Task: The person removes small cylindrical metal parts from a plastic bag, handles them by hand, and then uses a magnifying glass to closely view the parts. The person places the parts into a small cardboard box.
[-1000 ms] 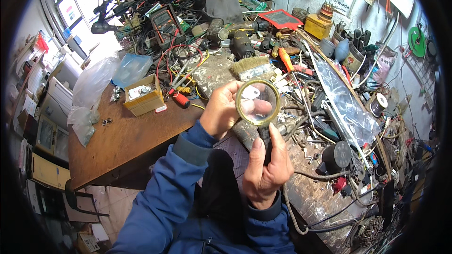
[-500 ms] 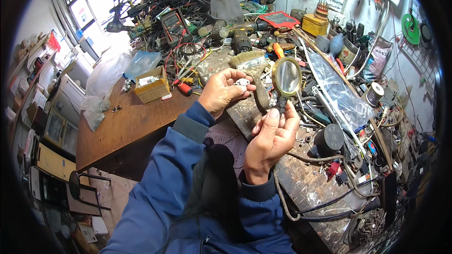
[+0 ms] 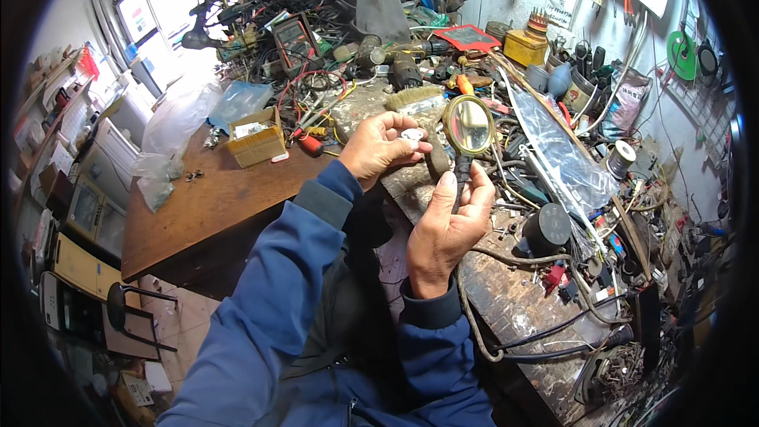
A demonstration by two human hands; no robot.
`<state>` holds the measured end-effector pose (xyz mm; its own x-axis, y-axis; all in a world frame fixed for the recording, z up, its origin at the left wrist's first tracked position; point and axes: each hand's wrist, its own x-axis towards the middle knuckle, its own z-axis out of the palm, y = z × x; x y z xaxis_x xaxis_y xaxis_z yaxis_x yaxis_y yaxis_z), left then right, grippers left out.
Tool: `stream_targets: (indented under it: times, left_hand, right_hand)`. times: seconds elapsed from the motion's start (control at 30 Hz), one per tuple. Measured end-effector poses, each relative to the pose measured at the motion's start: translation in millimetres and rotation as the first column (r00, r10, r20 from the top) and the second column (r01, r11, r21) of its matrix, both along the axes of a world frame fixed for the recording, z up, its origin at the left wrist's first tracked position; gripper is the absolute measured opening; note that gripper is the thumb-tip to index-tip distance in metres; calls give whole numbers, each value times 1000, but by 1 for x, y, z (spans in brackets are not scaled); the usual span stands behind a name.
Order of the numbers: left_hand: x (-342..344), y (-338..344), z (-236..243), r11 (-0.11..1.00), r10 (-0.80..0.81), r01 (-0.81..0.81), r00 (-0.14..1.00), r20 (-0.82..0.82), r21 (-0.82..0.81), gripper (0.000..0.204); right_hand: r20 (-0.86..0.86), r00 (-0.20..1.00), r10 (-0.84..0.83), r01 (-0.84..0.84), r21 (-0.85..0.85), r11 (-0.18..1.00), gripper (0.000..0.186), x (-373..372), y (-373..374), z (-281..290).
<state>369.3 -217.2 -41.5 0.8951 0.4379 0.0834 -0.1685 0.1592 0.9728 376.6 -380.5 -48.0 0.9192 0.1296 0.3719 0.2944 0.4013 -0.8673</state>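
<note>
My left hand (image 3: 378, 149) pinches a small white part (image 3: 412, 134) between thumb and fingers; its exact kind is too small to make out. To its right my right hand (image 3: 452, 229) is closed round the black handle of a magnifying glass (image 3: 470, 126), which stands upright with its round, brass-coloured rim on top. The lens is beside the white part, not over it. Just behind my left hand lies a brush (image 3: 417, 100) with pale bristles, its handle partly hidden by the fingers.
A multimeter (image 3: 296, 41) with red leads stands at the back. On the brown desk (image 3: 213, 205) sit a small cardboard box (image 3: 257, 142) and clear plastic bags. Tools, wires and small parts crowd the workbench (image 3: 506, 308), along with a black cylinder (image 3: 546, 227) and a solder spool (image 3: 622, 156).
The magnifying glass has moved slightly left, closer to the white part, and my right hand has shifted with it. My left hand stays nearly in place, still pinching the part.
</note>
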Motion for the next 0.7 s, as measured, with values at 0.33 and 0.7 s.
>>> stream_targets:
  times: [0.33, 0.7]
  left_hand:
    - [2, 4, -5, 994, -103, 104, 994, 37, -26, 29]
    - [-2, 16, -5, 975, -215, 217, 976, 40, -56, 42]
  right_hand:
    - [50, 999, -10, 10, -18, 1000, 35, 0, 0, -6]
    - [111, 988, -104, 124, -192, 974, 32, -3, 7, -1]
